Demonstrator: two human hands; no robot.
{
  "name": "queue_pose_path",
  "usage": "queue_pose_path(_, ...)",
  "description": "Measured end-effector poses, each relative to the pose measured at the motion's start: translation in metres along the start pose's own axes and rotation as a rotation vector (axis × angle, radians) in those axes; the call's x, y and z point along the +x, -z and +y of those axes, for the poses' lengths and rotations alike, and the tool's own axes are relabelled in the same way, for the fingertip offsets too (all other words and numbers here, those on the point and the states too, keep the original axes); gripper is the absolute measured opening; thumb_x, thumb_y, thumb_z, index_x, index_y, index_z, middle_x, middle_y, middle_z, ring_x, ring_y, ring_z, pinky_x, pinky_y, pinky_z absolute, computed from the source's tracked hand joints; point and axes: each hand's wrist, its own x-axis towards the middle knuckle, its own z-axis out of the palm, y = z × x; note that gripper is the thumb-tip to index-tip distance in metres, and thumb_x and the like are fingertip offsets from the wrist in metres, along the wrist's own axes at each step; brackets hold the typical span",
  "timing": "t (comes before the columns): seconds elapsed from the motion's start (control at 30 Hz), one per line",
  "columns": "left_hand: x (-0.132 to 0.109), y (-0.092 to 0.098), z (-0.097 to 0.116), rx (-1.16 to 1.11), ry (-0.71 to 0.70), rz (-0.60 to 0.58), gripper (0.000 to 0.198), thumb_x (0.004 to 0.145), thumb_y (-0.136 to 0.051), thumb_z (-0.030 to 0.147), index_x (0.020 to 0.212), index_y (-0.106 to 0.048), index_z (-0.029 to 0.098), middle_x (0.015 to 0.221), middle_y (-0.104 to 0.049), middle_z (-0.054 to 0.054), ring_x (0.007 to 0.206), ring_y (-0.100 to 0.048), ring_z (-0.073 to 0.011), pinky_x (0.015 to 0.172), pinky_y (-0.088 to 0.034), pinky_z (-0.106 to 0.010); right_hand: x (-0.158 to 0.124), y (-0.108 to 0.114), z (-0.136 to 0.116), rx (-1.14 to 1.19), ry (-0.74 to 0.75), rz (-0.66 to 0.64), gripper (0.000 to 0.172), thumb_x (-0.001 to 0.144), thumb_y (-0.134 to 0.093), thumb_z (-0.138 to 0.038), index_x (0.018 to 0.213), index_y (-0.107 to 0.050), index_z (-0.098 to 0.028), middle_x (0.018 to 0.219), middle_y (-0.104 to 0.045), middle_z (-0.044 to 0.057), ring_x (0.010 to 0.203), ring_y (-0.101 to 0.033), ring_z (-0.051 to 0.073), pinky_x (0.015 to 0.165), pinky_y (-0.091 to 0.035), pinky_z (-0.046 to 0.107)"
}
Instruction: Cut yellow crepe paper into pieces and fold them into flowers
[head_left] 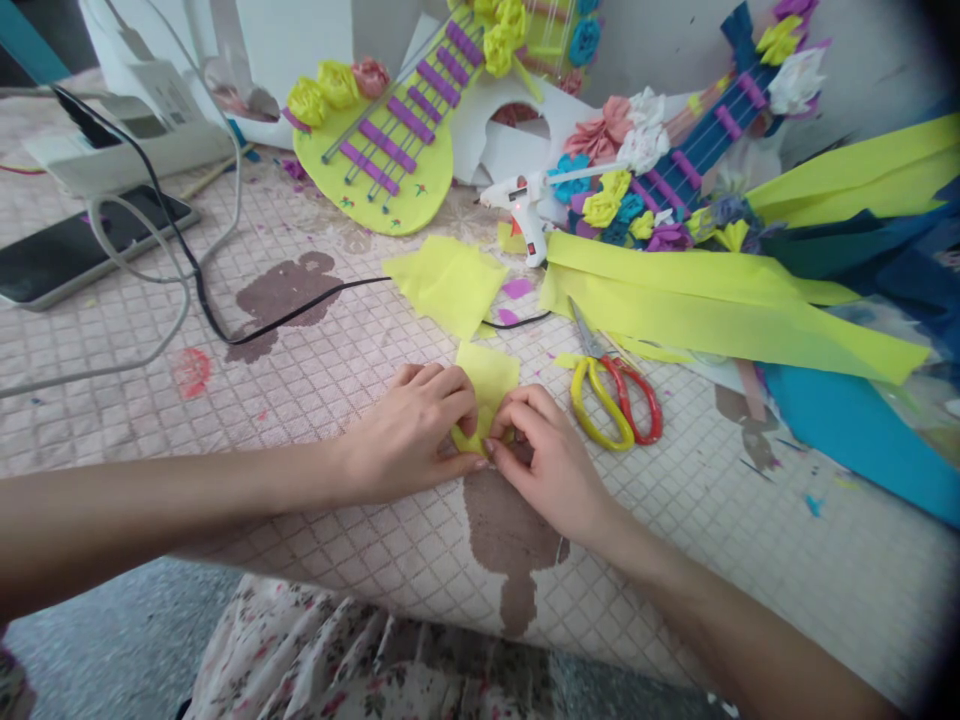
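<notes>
A small piece of yellow crepe paper [489,375] lies on the patterned tablecloth [315,400], its near edge pinched between both hands. My left hand [420,432] grips the left corner, fingers curled and thumb at the near edge. On the right corner, my right hand [551,455] has its thumb and fingers pressed together. The fingertips of both hands nearly meet and hide part of the paper. Just beyond lies a stack of yellow paper pieces [448,283]. Scissors [611,395] with yellow and red handles rest to the right of the paper.
A glue gun [525,210] stands behind, its black cable [300,310] running left beneath the yellow stack. Paper guitars [375,160] with flowers line the back. Long yellow strips [720,300] and a blue sheet [855,430] lie right. A phone [82,245] and power strip are left.
</notes>
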Motion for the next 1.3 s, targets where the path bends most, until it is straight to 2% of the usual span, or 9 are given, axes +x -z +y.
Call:
queue_pose_path(0.13,-0.0005,-0.0010,-0.0001,0.020,0.002,0.011,0.022,0.075,-0.065,0.035,0.083,-0.055,0.017,0.093,-0.055,-0.005,0.089,-0.050,-0.0207,0.081,-0.035,-0.037,-0.0003,0.0005,0.0004,-0.001,0.002,0.000,0.012,0.078,-0.055,-0.009,0.079,-0.051,-0.020,0.092,-0.050,0.004,0.083,-0.052,0.017,0.073,-0.043,0.032)
queue_pose_path(0.27,0.0007,0.0018,-0.0040,-0.067,-0.008,0.001,0.024,0.081,-0.060,0.040,0.082,-0.055,0.017,0.090,-0.056,-0.004,0.086,-0.050,-0.0188,0.080,-0.035,-0.036,-0.0002,0.0008,-0.0003,-0.001,0.000,0.004,0.012,0.078,-0.055,-0.009,0.079,-0.051,-0.021,0.093,-0.051,0.004,0.082,-0.052,0.017,0.072,-0.043,0.032)
queue_pose_path(0.37,0.0025,0.0041,-0.0070,-0.145,-0.014,-0.010,0.016,0.086,-0.053,0.032,0.082,-0.055,0.017,0.087,-0.056,-0.002,0.084,-0.052,-0.0161,0.080,-0.035,-0.035,-0.0002,0.0006,-0.0007,-0.008,-0.002,0.002,0.011,0.079,-0.055,-0.010,0.079,-0.051,-0.020,0.092,-0.051,0.004,0.082,-0.051,0.017,0.071,-0.043,0.032)
queue_pose_path(0.47,0.0030,0.0048,-0.0083,-0.165,-0.022,-0.004,0.006,0.086,-0.053,0.022,0.086,-0.056,0.017,0.089,-0.056,-0.002,0.087,-0.052,-0.0158,0.082,-0.034,-0.035,-0.0004,0.0004,-0.0005,-0.012,-0.008,-0.006,0.010,0.079,-0.055,-0.010,0.079,-0.051,-0.020,0.092,-0.050,0.004,0.083,-0.051,0.017,0.072,-0.043,0.033)
queue_pose_path(0.73,0.0030,0.0018,-0.0084,-0.155,-0.006,-0.004,0.003,0.081,-0.055,0.016,0.079,-0.056,0.016,0.090,-0.055,-0.003,0.087,-0.053,-0.0157,0.085,-0.034,-0.037,-0.0004,0.0016,-0.0006,-0.001,-0.002,0.002,0.010,0.079,-0.055,-0.010,0.079,-0.052,-0.020,0.093,-0.051,0.004,0.083,-0.051,0.017,0.073,-0.043,0.033)
queue_pose_path(1.17,0.0022,0.0017,-0.0038,-0.129,-0.005,0.042,0.001,0.081,-0.055,0.018,0.082,-0.056,0.017,0.089,-0.056,-0.003,0.086,-0.052,-0.0165,0.080,-0.036,-0.035,-0.0010,0.0020,-0.0007,-0.001,0.011,0.016,0.014,0.079,-0.054,-0.010,0.085,-0.051,-0.022,0.094,-0.052,0.004,0.084,-0.052,0.018,0.072,-0.044,0.032)
queue_pose_path(1.3,0.0017,0.0009,-0.0038,-0.125,-0.012,0.031,0.004,0.083,-0.054,0.017,0.082,-0.057,0.018,0.091,-0.056,-0.002,0.088,-0.052,-0.0164,0.082,-0.035,-0.035,-0.0009,0.0029,-0.0015,-0.005,0.026,-0.016,0.013,0.081,-0.052,-0.009,0.082,-0.054,-0.022,0.094,-0.051,0.004,0.087,-0.052,0.018,0.073,-0.045,0.033)
